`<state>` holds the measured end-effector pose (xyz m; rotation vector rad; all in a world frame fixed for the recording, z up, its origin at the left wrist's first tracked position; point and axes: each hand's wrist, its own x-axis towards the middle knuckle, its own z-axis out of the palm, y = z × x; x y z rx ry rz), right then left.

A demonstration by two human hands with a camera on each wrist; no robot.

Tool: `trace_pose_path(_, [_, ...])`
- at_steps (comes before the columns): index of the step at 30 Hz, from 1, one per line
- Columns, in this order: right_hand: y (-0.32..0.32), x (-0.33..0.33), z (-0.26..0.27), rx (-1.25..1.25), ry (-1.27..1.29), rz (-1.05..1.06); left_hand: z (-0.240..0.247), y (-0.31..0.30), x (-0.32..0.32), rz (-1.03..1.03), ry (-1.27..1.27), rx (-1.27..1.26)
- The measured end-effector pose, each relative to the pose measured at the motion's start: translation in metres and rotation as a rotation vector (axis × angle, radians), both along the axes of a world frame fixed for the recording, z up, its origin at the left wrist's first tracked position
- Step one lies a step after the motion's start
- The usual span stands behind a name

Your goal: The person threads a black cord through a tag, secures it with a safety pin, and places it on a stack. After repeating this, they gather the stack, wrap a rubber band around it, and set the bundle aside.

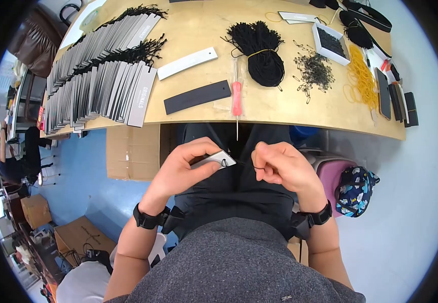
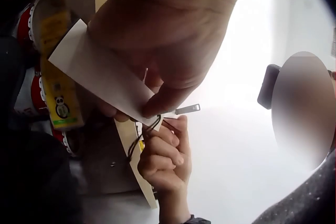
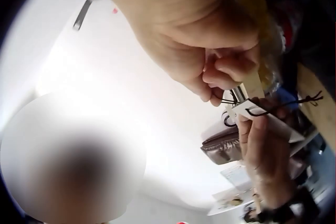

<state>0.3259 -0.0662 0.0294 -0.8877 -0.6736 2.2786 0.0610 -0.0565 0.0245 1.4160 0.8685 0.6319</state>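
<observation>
Between thumb and fingers, my left hand (image 1: 187, 165) grips a light tag (image 1: 226, 157) in front of my lap. A black cord (image 3: 256, 111) passes through the tag's corner, its knotted ends hanging past the edge in the right wrist view. My right hand (image 1: 285, 166), fingers curled, pinches a loop of that cord just right of the tag. The left wrist view shows the tag's blank face (image 2: 100, 71) under my left thumb, with my right hand (image 2: 167, 155) close to the cord end.
On the table (image 1: 300, 108) lie fanned rows of tags (image 1: 108, 91), single white (image 1: 187, 62) and dark (image 1: 197, 97) tags, a red-handled tool (image 1: 236, 98), a black cord bundle (image 1: 262, 55), safety pins (image 1: 314, 70), a white box (image 1: 330, 44) and yellow bands (image 1: 363, 76).
</observation>
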Motion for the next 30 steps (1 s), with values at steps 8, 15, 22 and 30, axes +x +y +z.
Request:
trace_pose_path(8, [-0.010, -0.019, 0.006, 0.770, -0.940, 0.144, -0.001, 0.003, 0.004, 0.005, -0.165, -0.299])
trace_pose_path(15, [-0.017, -0.037, -0.012, 0.635, -0.668, -0.014, -0.006, 0.002, 0.004, 0.049, -0.167, -0.213])
trace_pose_path(22, [-0.028, -0.011, -0.018, 0.229, -0.137, -0.175, 0.010, 0.000, 0.007, 0.107, -0.129, -0.260])
trace_pose_path(30, [-0.005, 0.005, 0.000, -0.097, 0.477, -0.534, 0.022, -0.013, 0.005, -0.072, 0.025, -0.017])
